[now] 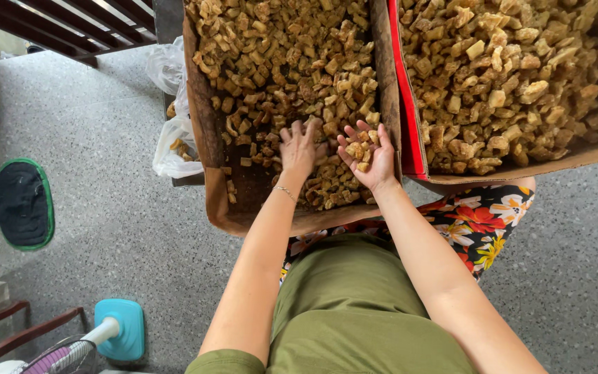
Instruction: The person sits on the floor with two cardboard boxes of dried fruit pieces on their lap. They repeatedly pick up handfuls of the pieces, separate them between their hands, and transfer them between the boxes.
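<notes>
Two open cardboard boxes hold heaps of small golden-brown fried chunks. The left box (212,176) lies in front of me, partly bare at its near end. My left hand (297,147) rests palm down on the chunks (278,62) in it, fingers spread. My right hand (368,156) is beside it, palm up and cupped, with several chunks lying in it. The right box (520,170), with a red inner wall, is heaped full of paler chunks (500,76).
A white plastic bag (174,131) with a few chunks lies left of the left box. A dark mat with a green rim (23,204) is on the speckled floor. A teal fan base (122,329) and a wooden chair frame stand at the lower left.
</notes>
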